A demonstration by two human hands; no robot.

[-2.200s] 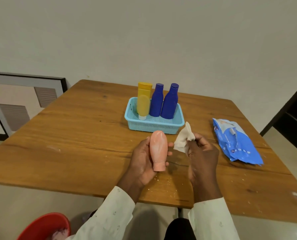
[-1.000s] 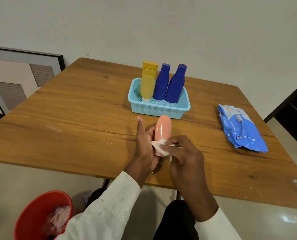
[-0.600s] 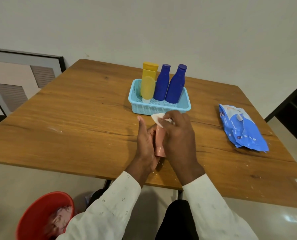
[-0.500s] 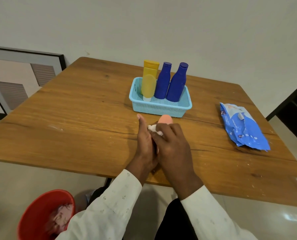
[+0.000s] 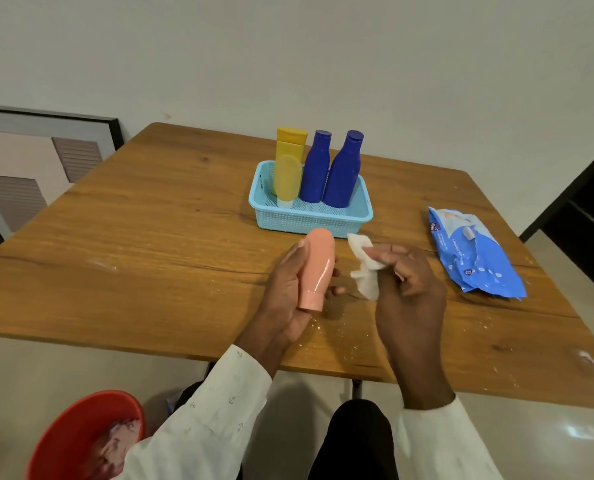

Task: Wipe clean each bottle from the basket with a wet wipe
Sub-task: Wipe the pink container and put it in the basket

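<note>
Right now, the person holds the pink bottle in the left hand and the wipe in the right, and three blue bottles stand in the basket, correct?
Not quite: the head view shows two blue bottles in the basket, beside yellow ones. The left hand holds the pink bottle, the right hand the wipe.

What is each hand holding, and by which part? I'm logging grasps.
The left hand cradles the pink bottle by its body, cap pointing down. The right hand pinches the wet wipe near its upper end in its fingers.
</note>
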